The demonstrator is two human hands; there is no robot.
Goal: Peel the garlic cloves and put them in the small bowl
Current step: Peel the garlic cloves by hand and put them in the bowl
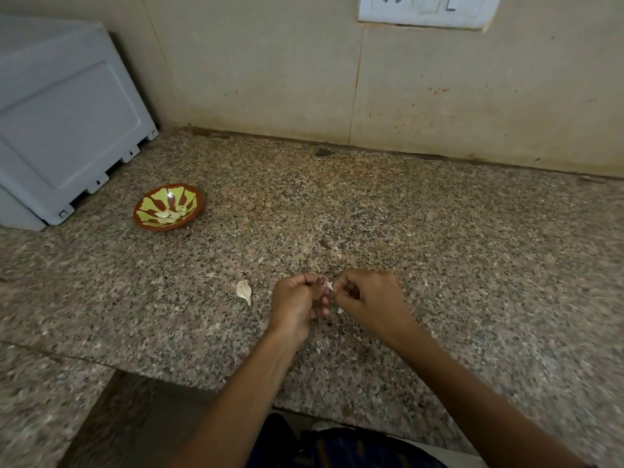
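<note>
Garlic clove [329, 286] pinched between your left hand [297, 304] and right hand [366, 298], mid-peel; next, strip the skin, reach far left to the small bowl [169, 207].

A speckled granite counter [422, 224] is carrying the items. A small bowl [169, 207] holding peeled cloves is sitting at its left, near a grey appliance [60, 130] standing at the far left. A garlic skin [244, 291] and small flakes [340, 311] are lying nearer the front.
</note>
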